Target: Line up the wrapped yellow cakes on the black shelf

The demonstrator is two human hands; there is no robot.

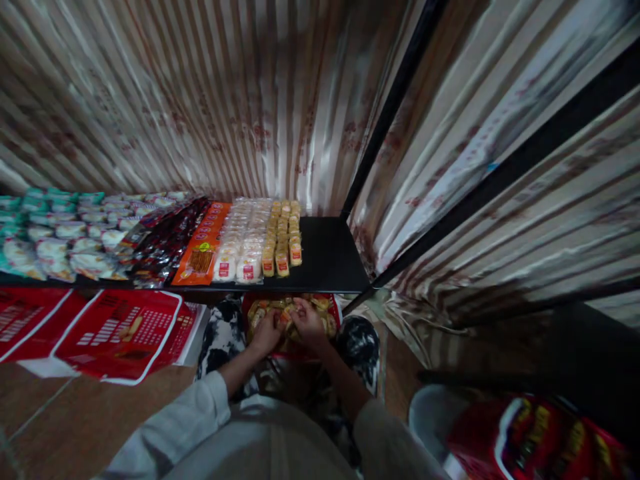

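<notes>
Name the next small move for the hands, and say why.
Probably lift one yellow packet from the red container toward the black shelf: the left hand and right hand are close together at such packets, and similar-looking yellow shelf packets sit in rows beside the white packets.

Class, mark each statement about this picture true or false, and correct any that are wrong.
1. The left hand and the right hand are over an open red-edged container. True.
2. The shelf is white. False: it is black.
3. The gold packets on the shelf lie left of the orange packet. False: they lie to its right.
4. The curtain is striped. True.
5. The hands are apart from the container, resting on the shelf. False: they are at the container.
</notes>
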